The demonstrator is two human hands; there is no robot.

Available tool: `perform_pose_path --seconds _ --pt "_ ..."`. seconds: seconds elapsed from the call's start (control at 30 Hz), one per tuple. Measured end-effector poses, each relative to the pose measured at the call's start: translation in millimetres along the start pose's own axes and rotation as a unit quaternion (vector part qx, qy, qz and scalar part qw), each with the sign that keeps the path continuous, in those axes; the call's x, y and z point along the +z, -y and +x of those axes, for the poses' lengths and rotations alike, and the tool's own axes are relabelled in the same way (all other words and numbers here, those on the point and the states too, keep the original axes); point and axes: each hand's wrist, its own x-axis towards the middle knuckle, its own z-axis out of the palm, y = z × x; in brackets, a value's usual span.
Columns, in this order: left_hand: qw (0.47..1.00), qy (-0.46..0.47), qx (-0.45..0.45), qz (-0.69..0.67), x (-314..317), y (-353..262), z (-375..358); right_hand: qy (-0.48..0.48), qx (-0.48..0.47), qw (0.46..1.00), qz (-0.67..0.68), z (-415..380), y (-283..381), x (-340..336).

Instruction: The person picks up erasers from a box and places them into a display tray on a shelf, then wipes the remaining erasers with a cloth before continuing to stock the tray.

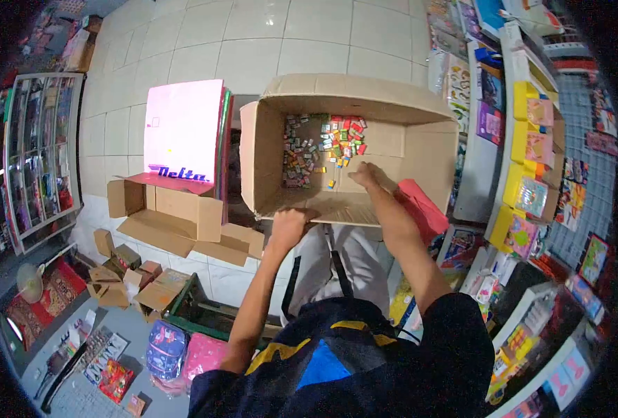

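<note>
A large open cardboard box [431, 146] stands in front of me. Its floor holds many small colourful pieces [343, 136], too small to name: greyish-green ones on the left, red, green and yellow ones toward the middle. My left hand [291, 226] is closed over the box's near edge, left of the middle. Inside the box, my right hand [366, 174] hovers or rests just right of the pieces, fingers curled together; whatever they hold, if anything, cannot be made out. A pink-red sheet or flap [424, 209] hangs at the box's near right corner, beside my right forearm.
Left of the box are a stack of coloured boards topped by a pink "Delta" sheet [183, 129] and a smaller open carton [159, 209]. Shelves of packaged goods [532, 153] line the right. Small cartons [124, 275] and wrapped bags [204, 355] lie at lower left.
</note>
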Motion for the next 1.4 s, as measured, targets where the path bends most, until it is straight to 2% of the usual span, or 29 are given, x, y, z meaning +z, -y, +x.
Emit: perform_pose_path --seconds 0.07,0.1,0.17,0.2,0.23,0.33,0.37,0.47,0.5,0.6,0.63,0.7,0.73,0.8,0.83,0.93,0.97,1.07,1.1,1.17,1.23,1.27,1.3,1.4 --pt "0.999 0.038 0.005 -0.031 -15.4 -1.9 1.3 -0.121 -0.019 0.992 -0.011 -1.2 16.5 16.3" --pt "0.999 0.02 0.007 -0.042 -20.3 -2.4 1.2 -0.182 -0.028 0.983 -0.016 -0.4 24.5 21.3" --pt "0.998 -0.018 0.013 -0.065 -27.7 -3.6 1.3 -0.044 0.047 0.99 0.122 -5.6 44.0 6.3" --pt "0.998 0.001 0.005 -0.061 -33.0 -5.3 3.5 0.026 0.084 0.979 0.186 -1.7 46.5 8.0" --pt "0.998 0.02 -0.003 -0.057 -38.8 -7.2 5.4 -0.05 0.077 0.986 0.137 -0.9 52.7 15.7" --pt "0.998 0.024 -0.008 -0.066 -38.1 -5.3 8.1 -0.021 0.101 0.983 0.152 7.7 50.0 16.6" --pt "0.998 0.026 -0.009 -0.065 -40.1 -5.0 8.3 -0.164 0.094 0.977 0.103 23.1 41.4 47.1" --pt "0.996 0.026 -0.001 -0.086 -41.7 -6.7 5.2 -0.033 0.081 0.988 0.129 10.9 37.9 17.4" --pt "0.995 0.02 0.006 -0.094 -42.3 -6.0 5.6 -0.027 0.07 0.996 0.046 -16.0 58.5 -23.5" --pt "0.992 -0.043 0.058 -0.107 -29.6 -3.2 5.3 -0.073 0.01 0.994 0.076 -13.3 34.5 -11.3" --pt "0.994 0.004 0.05 -0.099 -33.0 -5.1 4.4 -0.081 -0.008 0.995 0.051 -22.3 39.8 -23.2" --pt "0.992 0.09 0.032 -0.077 -43.0 -6.9 2.8 -0.059 -0.079 0.984 0.147 -42.5 44.0 -53.3" --pt "0.994 0.0 0.065 -0.082 -42.4 -6.3 -0.2 -0.047 -0.119 0.973 0.191 -52.8 46.0 -67.8" --pt "0.971 -0.174 0.135 -0.093 -42.5 -8.9 -7.1 -0.12 -0.208 0.945 0.221 -78.2 54.6 -91.3" --pt "0.974 -0.117 0.109 -0.161 -68.8 -18.8 -13.3 -0.155 -0.252 0.926 0.233 -94.1 60.8 -104.1" --pt "0.89 -0.24 0.026 -0.386 -40.8 -22.9 5.5 -0.122 -0.31 0.908 0.254 -181.0 93.6 -176.0" --pt "0.854 -0.212 0.003 -0.475 -55.9 -29.7 8.5 -0.141 -0.342 0.895 0.25 -200.8 100.4 -190.2" --pt "0.666 -0.159 -0.017 -0.729 -68.6 -40.6 22.2 -0.186 -0.412 0.857 0.247 -250.7 109.2 -209.8" --pt "0.622 -0.154 0.006 -0.767 -77.3 -47.6 23.3 -0.201 -0.423 0.847 0.251 -263.5 110.4 -213.3" --pt "0.631 -0.122 0.03 -0.766 -91.7 -53.9 23.1 -0.258 -0.445 0.821 0.247 -282.1 111.5 -218.2" --pt "0.65 -0.087 0.02 -0.754 -113.5 -68.3 12.1 -0.277 -0.414 0.832 0.244 -295.4 102.6 -217.7" --pt "0.637 -0.081 0.035 -0.765 -116.4 -74.4 12.0 -0.288 -0.396 0.837 0.243 -300.1 97.9 -217.6" --pt "0.639 -0.064 0.044 -0.765 -114.1 -77.4 13.0 -0.327 -0.406 0.816 0.25 -304.8 94.4 -216.4" --pt "0.654 -0.031 0.078 -0.752 -106.7 -89.1 19.4 -0.358 -0.366 0.818 0.262 -315.0 72.9 -203.4"
